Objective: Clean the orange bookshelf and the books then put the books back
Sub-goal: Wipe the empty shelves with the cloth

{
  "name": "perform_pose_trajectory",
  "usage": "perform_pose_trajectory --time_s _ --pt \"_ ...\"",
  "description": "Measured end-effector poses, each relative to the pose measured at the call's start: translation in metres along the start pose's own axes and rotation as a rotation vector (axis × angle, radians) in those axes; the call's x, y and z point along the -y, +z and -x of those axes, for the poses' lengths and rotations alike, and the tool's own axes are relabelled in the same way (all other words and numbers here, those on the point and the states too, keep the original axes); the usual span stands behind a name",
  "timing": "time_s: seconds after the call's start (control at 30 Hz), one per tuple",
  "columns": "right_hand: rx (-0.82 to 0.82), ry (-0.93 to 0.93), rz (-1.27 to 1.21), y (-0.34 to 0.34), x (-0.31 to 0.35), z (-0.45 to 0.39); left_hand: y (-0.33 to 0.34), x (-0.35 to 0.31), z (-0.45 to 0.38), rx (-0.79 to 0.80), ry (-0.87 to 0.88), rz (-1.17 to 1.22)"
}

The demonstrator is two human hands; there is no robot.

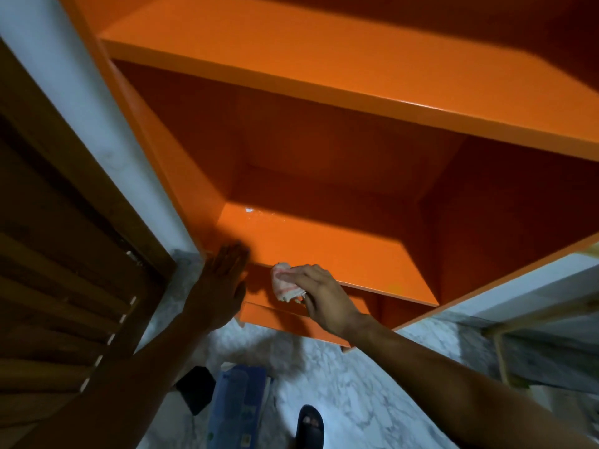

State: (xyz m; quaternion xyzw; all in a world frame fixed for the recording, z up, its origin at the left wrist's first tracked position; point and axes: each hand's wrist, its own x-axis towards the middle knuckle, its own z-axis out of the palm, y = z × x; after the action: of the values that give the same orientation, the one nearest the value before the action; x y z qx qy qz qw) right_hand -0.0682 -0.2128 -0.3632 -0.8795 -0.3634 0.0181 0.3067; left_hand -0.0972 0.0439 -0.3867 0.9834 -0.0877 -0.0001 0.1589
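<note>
Gripping white cloth (287,284) at lower shelf edge: right hand (319,294); left hand (223,273) flat on orange bookshelf (324,92), lower centre; shelves bare.

A white-and-grey marbled floor (340,384) filled the lower field, dimly lit, with a shadow patch near its centre. At nine o'clock stood a dark brown louvred wooden door (58,270), bordered by a white wall strip (97,124). At four o'clock a pale wooden furniture frame (505,332) rested against a white wall.
</note>
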Motion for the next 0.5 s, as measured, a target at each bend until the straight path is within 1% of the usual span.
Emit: perform_pose_trajectory --time_s 0.07,0.13,0.17,0.2,0.27,0.3,0.33,0.4,0.47,0.5 --pt "-0.113 0.009 -0.070 -0.013 0.001 -0.021 -0.007 0.008 0.010 0.009 0.000 -0.009" --pt "-0.278 0.058 -0.112 -0.033 -0.009 -0.049 -0.016 0.010 0.022 -0.034 -0.005 0.017" --pt "-0.343 0.108 -0.087 -0.043 -0.022 -0.063 -0.021 0.010 0.029 -0.059 -0.009 0.029" --pt "-0.356 0.174 -0.022 -0.053 -0.031 -0.078 -0.027 0.010 0.035 -0.093 -0.014 0.028" --pt "-0.266 0.345 0.066 -0.063 -0.055 -0.108 -0.035 0.008 0.045 -0.180 -0.025 0.003" --pt "-0.184 0.470 0.062 -0.063 -0.067 -0.121 -0.038 0.007 0.049 -0.214 -0.036 0.001" --pt "-0.086 0.574 0.124 -0.058 -0.084 -0.133 -0.039 0.006 0.052 -0.229 -0.052 0.016" --pt "0.011 0.607 0.154 -0.047 -0.091 -0.149 -0.037 0.009 0.055 -0.215 -0.078 0.037" --pt "-0.012 0.561 0.140 -0.037 -0.077 -0.152 -0.033 0.017 0.054 -0.194 -0.090 0.021" --pt "-0.052 0.492 0.137 -0.030 -0.070 -0.150 -0.031 0.020 0.051 -0.188 -0.094 0.016"
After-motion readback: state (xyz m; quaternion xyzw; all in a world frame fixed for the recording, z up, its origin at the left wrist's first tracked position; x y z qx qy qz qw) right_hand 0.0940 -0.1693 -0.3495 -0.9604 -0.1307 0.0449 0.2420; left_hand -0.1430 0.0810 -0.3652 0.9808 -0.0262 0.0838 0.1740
